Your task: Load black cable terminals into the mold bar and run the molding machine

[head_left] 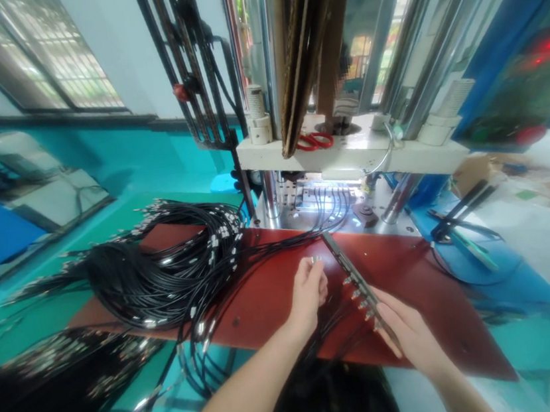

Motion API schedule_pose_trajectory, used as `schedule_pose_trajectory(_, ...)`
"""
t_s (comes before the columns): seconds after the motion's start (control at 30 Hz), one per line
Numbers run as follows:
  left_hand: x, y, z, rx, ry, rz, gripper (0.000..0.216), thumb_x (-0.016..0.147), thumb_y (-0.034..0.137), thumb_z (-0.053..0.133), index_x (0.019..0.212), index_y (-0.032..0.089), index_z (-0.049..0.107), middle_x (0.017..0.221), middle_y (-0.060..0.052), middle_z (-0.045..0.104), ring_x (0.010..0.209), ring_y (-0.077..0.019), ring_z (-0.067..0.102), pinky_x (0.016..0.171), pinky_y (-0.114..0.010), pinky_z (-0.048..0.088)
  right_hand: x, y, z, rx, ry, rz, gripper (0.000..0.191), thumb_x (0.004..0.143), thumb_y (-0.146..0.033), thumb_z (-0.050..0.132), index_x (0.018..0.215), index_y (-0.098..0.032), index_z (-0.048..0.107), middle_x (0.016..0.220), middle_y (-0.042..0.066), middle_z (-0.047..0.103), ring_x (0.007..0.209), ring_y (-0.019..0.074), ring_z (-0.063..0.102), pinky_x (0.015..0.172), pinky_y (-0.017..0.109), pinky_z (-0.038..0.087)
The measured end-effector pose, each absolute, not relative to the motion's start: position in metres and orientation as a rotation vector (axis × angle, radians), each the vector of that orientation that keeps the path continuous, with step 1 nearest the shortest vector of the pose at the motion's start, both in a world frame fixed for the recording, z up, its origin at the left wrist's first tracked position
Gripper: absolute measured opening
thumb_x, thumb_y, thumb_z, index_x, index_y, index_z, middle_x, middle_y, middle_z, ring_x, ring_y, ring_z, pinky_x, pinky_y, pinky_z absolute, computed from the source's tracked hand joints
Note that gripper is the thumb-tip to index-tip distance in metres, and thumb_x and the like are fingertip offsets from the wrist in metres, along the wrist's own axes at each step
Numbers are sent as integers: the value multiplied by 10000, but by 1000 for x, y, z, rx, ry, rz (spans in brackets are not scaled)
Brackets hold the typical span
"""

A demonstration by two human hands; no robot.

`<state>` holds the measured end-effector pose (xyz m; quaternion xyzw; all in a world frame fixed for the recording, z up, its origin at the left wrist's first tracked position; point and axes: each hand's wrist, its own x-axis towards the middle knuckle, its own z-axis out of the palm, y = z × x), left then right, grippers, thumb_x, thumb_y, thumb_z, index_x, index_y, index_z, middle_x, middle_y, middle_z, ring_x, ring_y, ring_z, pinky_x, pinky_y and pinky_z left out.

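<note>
Head view, one station, contents as follows.

Left hand [309, 290]: fingers pinched together on a small metal connector [315, 259] at a cable end, raised just off the board and just beside the bar, at its 9 o'clock.

Right hand [407, 331]: fingers closed along the near end of the bar [354, 275], apparently steadying it so it lies flat and angled across the board.

Bar: long, dark, narrow; runs from the right hand toward 11 o'clock. Several connectors already sit in a row along its left edge, their cables trailing toward 7 o'clock under the wrists. Likely a holding fixture that keeps the ends evenly spaced.

Board [266, 294]: red-brown sheet serving as work surface, at frame centre.

Cable bundle [163, 273]: black, metal-tipped, heaped at 9 o'clock of the hands, within the left hand's reach. A second heap [51, 387] lies at 8 o'clock, off the board.

Machine [343, 151]: upright press with lit bay at 12 o'clock; cables already lead into it.

Scissors [314, 140]: red-handled, on the machine's white ledge, well apart from the hands.
</note>
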<state>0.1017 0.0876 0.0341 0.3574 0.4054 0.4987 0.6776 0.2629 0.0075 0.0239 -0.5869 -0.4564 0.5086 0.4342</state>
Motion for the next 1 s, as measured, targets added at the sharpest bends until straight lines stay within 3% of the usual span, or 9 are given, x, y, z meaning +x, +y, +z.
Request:
schedule_pose_trajectory(0.23, 104, 86, 32, 1052, 956, 985, 334, 702, 389, 599, 582, 162, 386, 464, 82, 309, 415, -30, 229, 412, -181, 168, 263, 9, 25, -1445, -1106, 1261, 613, 729, -583, 552, 1188, -177, 552, 508, -6, 531, 358, 98, 411, 304, 204, 354)
schedule_pose_trajectory(0.6, 99, 90, 23, 1042, 939, 962, 312, 678, 404, 611, 598, 160, 434, 428, 92, 285, 378, -31, 215, 396, -183, 152, 259, 10, 24, -1500, -1215, 1210, 574, 753, -581, 507, 1169, -191, 566, 528, 3, 544, 369, 106, 429, 300, 197, 344)
schedule_pose_trajectory(0.73, 96, 95, 22, 1103, 980, 928, 338, 683, 450, 593, 596, 154, 454, 430, 80, 327, 387, -38, 263, 402, -180, 193, 260, 11, 22, -1486, -1249, 1312, 545, 784, -544, 497, 1211, -205, 516, 557, -10, 545, 360, 65, 371, 314, 166, 310)
schedule_pose_trajectory(0.87, 83, 104, 34, 1144, 957, 870, 360, 752, 505, 480, 684, 151, 496, 531, 35, 462, 437, -62, 384, 407, -175, 262, 261, 11, 26, -1470, -1181, 1337, 532, 785, -529, 513, 1189, -183, 526, 618, 1, 564, 363, 47, 336, 312, 160, 283)
schedule_pose_trajectory(1.0, 77, 108, 39, 921, 1016, 952, 312, 786, 510, 388, 727, 204, 398, 421, 110, 246, 319, -44, 169, 337, -165, 120, 262, 10, 29, -1448, -1145, 1294, 554, 757, -548, 538, 1160, -169, 564, 545, -4, 533, 376, 78, 385, 312, 183, 328)
